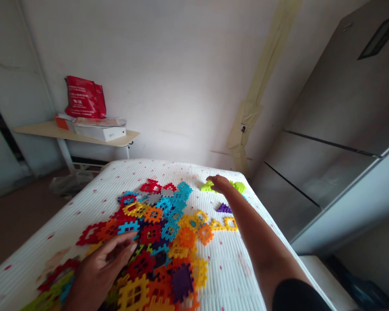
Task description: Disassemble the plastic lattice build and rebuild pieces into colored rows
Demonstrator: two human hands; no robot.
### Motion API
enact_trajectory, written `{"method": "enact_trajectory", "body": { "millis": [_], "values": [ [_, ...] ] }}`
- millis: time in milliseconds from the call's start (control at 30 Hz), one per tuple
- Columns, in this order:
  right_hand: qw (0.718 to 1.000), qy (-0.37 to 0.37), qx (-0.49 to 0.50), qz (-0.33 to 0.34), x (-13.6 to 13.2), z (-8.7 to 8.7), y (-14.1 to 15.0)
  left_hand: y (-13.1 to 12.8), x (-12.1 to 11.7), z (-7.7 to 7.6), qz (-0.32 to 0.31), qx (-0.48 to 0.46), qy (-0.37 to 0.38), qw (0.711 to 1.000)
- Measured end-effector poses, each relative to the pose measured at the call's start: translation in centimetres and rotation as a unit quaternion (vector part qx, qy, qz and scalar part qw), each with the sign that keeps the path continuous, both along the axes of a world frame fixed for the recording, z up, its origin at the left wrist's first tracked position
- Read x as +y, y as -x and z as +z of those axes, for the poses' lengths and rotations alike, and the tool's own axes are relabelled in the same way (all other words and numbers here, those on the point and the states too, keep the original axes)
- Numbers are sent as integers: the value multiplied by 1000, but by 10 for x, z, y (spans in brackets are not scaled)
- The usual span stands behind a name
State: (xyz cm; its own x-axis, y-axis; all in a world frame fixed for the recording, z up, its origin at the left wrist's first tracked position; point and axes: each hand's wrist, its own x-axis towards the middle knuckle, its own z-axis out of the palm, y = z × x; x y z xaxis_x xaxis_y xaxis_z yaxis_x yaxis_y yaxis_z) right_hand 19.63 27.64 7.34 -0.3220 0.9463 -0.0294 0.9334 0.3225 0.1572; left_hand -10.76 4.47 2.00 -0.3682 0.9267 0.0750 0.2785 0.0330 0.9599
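Observation:
My left hand [105, 261] hovers over the near left of a pile of plastic interlocking building pieces, thumb and index finger curled with a gap between them. Just beyond its fingertips lies a light blue window-shaped piece [129, 227]. My right arm reaches to the far right of the bed, where my right hand [218, 183] has its fingers bent down on a lime green interlocking piece [207, 186]. More lime green pieces [238, 186] lie right of that wrist. A purple piece [224, 208] rests nearer, beside the forearm.
The mixed pile includes a dark purple square [182, 283] and yellow frames [231, 223] at its right. All lie on a white dotted mattress [94, 201]. Behind stands a small table [48, 128] with a red bag [85, 97] and white box [100, 131]. A grey refrigerator [314, 160] borders the right.

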Motion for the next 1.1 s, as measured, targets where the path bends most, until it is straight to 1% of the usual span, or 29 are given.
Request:
{"method": "enact_trajectory", "body": {
  "millis": [133,333,700,867,1100],
  "values": [
    [1000,14,-8,-4,12,-10,1,1,1,-2,9,13,15,1000],
    [1000,10,-14,4,17,-18,2,1,2,-1,9,12,20,1000],
    [1000,12,-22,13,19,-21,6,0,-1,-1,8,-1,17,1000],
    [999,21,-24,5,24,-25,8,1,0,2,10,1,12,1000],
    [999,25,-26,-9,30,-27,8,1,1,2,14,-4,33,999]
  ]
}}
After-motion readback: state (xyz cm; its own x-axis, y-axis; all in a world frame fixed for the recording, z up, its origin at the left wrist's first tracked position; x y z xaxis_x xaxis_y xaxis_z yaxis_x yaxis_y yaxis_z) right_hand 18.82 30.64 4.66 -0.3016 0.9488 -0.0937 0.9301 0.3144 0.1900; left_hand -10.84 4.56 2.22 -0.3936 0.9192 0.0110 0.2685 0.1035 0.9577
